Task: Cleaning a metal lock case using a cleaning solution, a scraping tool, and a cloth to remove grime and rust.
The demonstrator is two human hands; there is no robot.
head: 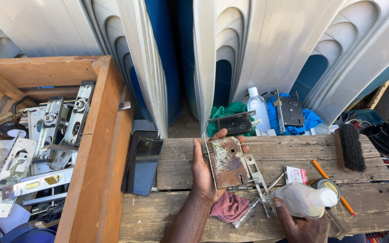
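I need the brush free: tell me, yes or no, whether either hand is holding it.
No. The brush lies alone on the bench; the left hand holds a rusty lock, the right hand a plastic bottle.

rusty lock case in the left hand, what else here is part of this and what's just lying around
In hand:
left hand
rusty lock case
right hand
plastic bottle

Lying about:
phone
brush
orange pencil
pink rag
crate

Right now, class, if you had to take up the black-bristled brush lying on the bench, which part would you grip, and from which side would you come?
Grip the brush across its wooden back, probably from above. It lies flat on the wooden bench with the bristles showing and the wood edge along its left side. The orange pencil lies close in front, so a low approach from there looks awkward.
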